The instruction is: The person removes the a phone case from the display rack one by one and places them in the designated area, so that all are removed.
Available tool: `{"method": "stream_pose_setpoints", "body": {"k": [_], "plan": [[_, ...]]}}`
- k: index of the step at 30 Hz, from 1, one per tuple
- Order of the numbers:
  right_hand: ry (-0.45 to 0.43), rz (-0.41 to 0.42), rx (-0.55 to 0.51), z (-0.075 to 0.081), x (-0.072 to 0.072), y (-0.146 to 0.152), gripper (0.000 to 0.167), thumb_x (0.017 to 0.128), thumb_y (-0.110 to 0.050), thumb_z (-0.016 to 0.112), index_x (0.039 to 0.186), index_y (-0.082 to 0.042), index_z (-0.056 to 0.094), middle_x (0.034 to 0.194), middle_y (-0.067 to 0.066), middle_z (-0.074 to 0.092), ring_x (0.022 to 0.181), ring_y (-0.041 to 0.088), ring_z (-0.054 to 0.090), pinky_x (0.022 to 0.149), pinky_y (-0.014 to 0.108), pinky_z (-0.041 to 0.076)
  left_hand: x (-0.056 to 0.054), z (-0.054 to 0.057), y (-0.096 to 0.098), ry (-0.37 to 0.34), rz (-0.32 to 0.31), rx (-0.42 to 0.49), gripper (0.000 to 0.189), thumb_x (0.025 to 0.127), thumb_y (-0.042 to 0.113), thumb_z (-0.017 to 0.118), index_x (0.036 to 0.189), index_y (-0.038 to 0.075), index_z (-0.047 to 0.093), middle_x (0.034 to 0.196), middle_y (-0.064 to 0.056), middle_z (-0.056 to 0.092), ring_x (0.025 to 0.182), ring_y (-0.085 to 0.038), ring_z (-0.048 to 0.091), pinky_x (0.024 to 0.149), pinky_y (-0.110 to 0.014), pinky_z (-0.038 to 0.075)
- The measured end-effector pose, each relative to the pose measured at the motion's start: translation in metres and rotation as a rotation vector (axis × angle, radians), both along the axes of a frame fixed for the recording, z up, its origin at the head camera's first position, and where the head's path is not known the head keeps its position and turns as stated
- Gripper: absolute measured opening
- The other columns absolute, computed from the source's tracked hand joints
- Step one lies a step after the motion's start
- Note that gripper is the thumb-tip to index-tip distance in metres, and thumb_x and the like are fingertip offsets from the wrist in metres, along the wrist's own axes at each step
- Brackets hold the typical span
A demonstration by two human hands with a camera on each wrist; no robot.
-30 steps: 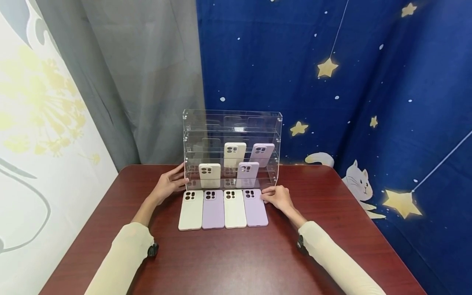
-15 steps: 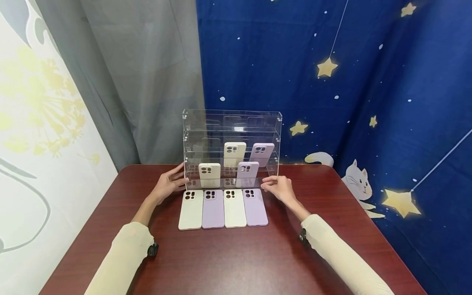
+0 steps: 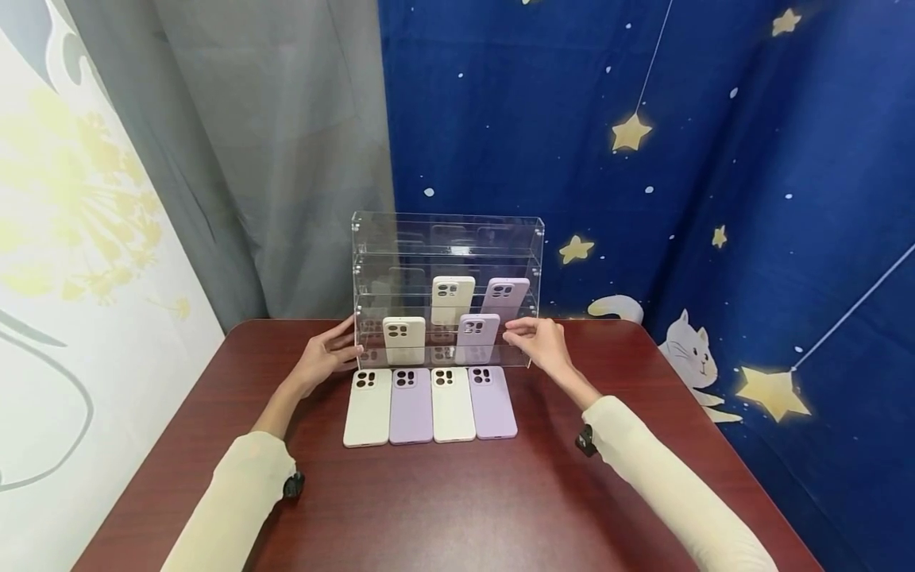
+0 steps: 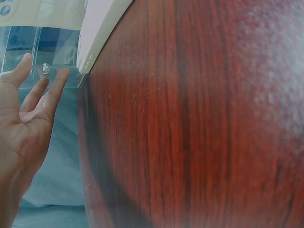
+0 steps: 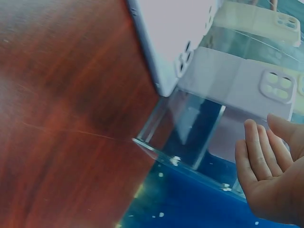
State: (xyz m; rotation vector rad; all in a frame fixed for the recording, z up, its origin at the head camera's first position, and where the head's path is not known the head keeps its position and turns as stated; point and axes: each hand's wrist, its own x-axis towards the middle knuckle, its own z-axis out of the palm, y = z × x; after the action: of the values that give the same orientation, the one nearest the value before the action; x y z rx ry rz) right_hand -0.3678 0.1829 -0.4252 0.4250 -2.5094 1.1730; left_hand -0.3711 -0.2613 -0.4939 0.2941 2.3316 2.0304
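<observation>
A clear acrylic display rack (image 3: 443, 221) stands at the back of the table. Its lowest tier bears a white phone case (image 3: 404, 338) and a purple phone case (image 3: 477, 332); one tier up lean another white case (image 3: 453, 295) and another purple case (image 3: 505, 294). My left hand (image 3: 322, 361), fingers extended, is at the rack's lower left side. Holding nothing, my right hand (image 3: 541, 345) has its fingertips in front of the rack's right end, just right of the lower purple case. In the right wrist view its fingers (image 5: 259, 154) are loosely bent.
In front of the rack, a row of cases lies flat on the table (image 3: 443, 508): white (image 3: 368, 413), purple (image 3: 411, 409), white (image 3: 453, 407) and purple (image 3: 493, 403). A grey curtain (image 3: 307, 159) and a blue starry curtain (image 3: 500, 103) hang behind.
My right hand has risen from the corner of the rightmost flat purple case to beside the lower purple case in the rack. The left hand stays put, and no case has moved.
</observation>
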Motion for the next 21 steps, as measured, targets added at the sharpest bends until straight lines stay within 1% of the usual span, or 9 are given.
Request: {"method": "stream_pose_setpoints", "body": {"k": [3,7,13,16,21], "plan": [[0.026,0.000,0.006,0.010,-0.002,-0.004,0.021,0.087,-0.013,0.086,0.105,-0.004,0.083,0.091,0.009,0.080,0.082,0.023,0.079,0.072,0.033,0.064,0.000,0.001,0.000,-0.001,-0.001,-0.006,0.077,0.100,0.003,0.069,0.164,0.030,0.034,0.158,-0.029,0.041,0.135,-0.042,0.054,0.097,-0.049,0.058],[0.040,0.015,0.001,0.020,-0.003,-0.010,0.020,0.088,-0.014,0.086,0.105,-0.005,0.083,0.093,0.009,0.080,0.084,0.023,0.079,0.076,0.040,0.065,0.000,0.000,-0.001,-0.004,0.004,-0.009,0.077,0.100,0.002,0.068,0.163,0.030,0.035,0.158,-0.029,0.041,0.135,-0.041,0.054,0.096,-0.047,0.059],[0.055,0.026,-0.003,0.029,-0.007,-0.020,0.020,0.089,-0.015,0.084,0.107,-0.005,0.083,0.096,0.009,0.080,0.087,0.023,0.079,0.075,0.038,0.065,0.001,-0.001,-0.001,0.000,-0.004,-0.010,0.076,0.100,0.006,0.070,0.164,0.029,0.034,0.158,-0.029,0.041,0.136,-0.042,0.053,0.097,-0.049,0.058],[0.052,0.029,0.000,0.033,-0.008,-0.023,0.021,0.090,-0.014,0.084,0.108,-0.005,0.082,0.098,0.009,0.080,0.089,0.023,0.079,0.077,0.039,0.066,0.001,-0.002,-0.001,0.000,-0.010,0.004,0.076,0.100,0.006,0.070,0.164,0.027,0.033,0.158,-0.029,0.041,0.136,-0.044,0.053,0.098,-0.051,0.057],[0.042,0.035,-0.015,0.037,-0.010,-0.027,0.021,0.090,-0.013,0.083,0.109,-0.004,0.082,0.099,0.010,0.080,0.090,0.023,0.078,0.079,0.040,0.066,0.001,-0.001,0.000,0.001,-0.015,0.013,0.077,0.100,0.006,0.070,0.164,0.028,0.033,0.158,-0.029,0.041,0.136,-0.043,0.053,0.098,-0.051,0.057]]}}
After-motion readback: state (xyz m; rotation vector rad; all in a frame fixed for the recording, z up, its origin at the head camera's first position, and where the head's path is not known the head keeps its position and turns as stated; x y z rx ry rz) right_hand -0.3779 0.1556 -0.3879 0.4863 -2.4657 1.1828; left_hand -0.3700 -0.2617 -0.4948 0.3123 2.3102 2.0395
